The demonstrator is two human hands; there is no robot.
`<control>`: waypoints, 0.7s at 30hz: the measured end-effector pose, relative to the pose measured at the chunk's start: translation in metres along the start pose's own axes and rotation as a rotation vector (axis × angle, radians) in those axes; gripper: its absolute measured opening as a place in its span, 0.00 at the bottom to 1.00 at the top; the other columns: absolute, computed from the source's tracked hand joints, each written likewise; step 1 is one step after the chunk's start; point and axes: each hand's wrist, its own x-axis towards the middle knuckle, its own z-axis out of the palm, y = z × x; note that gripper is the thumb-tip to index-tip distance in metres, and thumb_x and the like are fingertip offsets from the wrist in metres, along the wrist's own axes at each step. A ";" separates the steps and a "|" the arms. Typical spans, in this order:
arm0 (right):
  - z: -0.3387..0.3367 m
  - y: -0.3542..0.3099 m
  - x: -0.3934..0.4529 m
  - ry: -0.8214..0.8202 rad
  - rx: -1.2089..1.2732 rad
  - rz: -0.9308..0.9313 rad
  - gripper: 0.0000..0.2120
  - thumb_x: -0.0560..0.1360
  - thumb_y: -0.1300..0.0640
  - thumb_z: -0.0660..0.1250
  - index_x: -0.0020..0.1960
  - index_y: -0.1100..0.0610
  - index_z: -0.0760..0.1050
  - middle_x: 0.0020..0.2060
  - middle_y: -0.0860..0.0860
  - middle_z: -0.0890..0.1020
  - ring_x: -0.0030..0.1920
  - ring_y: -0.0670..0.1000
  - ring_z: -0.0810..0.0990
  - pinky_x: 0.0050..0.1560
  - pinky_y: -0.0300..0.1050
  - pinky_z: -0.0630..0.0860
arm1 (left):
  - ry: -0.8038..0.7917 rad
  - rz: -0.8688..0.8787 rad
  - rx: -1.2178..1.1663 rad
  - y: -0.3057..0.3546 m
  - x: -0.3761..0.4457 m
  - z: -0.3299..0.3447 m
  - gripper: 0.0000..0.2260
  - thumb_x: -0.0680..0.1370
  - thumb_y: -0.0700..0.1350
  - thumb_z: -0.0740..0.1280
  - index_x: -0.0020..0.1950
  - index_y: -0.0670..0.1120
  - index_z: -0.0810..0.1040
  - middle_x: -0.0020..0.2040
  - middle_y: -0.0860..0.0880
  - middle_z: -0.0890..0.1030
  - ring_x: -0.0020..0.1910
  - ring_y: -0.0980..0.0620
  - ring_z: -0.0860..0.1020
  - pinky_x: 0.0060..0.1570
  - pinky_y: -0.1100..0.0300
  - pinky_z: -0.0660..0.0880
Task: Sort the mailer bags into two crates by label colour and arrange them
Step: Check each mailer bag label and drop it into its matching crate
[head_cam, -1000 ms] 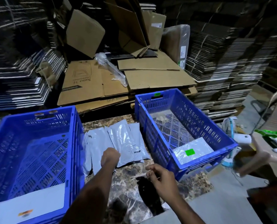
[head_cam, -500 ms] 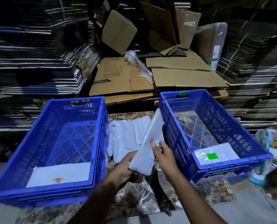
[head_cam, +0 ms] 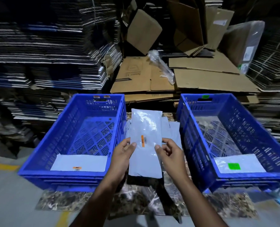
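Observation:
I hold a grey mailer bag with an orange label (head_cam: 145, 128) flat and face up between the two crates. My left hand (head_cam: 123, 152) grips its left edge and my right hand (head_cam: 169, 152) its right edge. The left blue crate (head_cam: 57, 133) has orange tags on its far rim and holds one mailer with an orange label (head_cam: 80, 163). The right blue crate (head_cam: 193, 136) has a green tag on its far rim and holds one mailer with a green label (head_cam: 239, 164). More grey mailers (head_cam: 172, 131) lie beneath the held one on the marble slab (head_cam: 136, 200).
Flattened cardboard sheets (head_cam: 209, 79) and a crumpled clear plastic wrap (head_cam: 163, 68) lie behind the crates. Tall stacks of folded cartons (head_cam: 46, 54) rise at the left and right. Grey floor with a yellow line (head_cam: 3, 167) runs at the near left.
I lifted a mailer from the pile between the crates and turned it face up, so its orange label shows. Both hands now hold it flat. The camera has swung left.

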 end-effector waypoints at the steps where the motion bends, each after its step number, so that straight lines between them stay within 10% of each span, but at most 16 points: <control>1: 0.002 0.002 0.000 -0.007 0.007 0.004 0.09 0.77 0.51 0.71 0.55 0.50 0.78 0.34 0.47 0.80 0.37 0.49 0.80 0.39 0.52 0.76 | 0.017 0.010 0.014 0.002 0.001 -0.004 0.09 0.82 0.44 0.65 0.60 0.44 0.78 0.52 0.42 0.85 0.51 0.38 0.84 0.52 0.41 0.80; 11: 0.075 0.005 0.007 -0.109 0.042 -0.022 0.06 0.79 0.52 0.69 0.44 0.51 0.78 0.33 0.46 0.81 0.36 0.47 0.79 0.41 0.46 0.76 | 0.216 0.120 0.206 0.036 0.017 -0.091 0.03 0.79 0.42 0.71 0.48 0.51 0.81 0.44 0.46 0.84 0.42 0.49 0.81 0.44 0.51 0.76; 16: 0.131 0.012 0.001 -0.261 -0.251 -0.118 0.09 0.79 0.54 0.68 0.59 0.51 0.79 0.53 0.44 0.84 0.53 0.41 0.80 0.52 0.39 0.74 | 0.336 0.266 0.546 0.080 0.051 -0.175 0.04 0.77 0.48 0.70 0.45 0.57 0.82 0.41 0.58 0.84 0.40 0.60 0.80 0.46 0.58 0.77; 21: 0.167 0.020 -0.006 -0.414 -0.488 -0.114 0.29 0.82 0.46 0.61 0.80 0.51 0.57 0.78 0.47 0.60 0.79 0.47 0.56 0.75 0.43 0.56 | 0.289 0.251 1.003 0.087 0.081 -0.230 0.03 0.79 0.44 0.67 0.48 0.50 0.81 0.38 0.55 0.79 0.39 0.58 0.76 0.41 0.61 0.68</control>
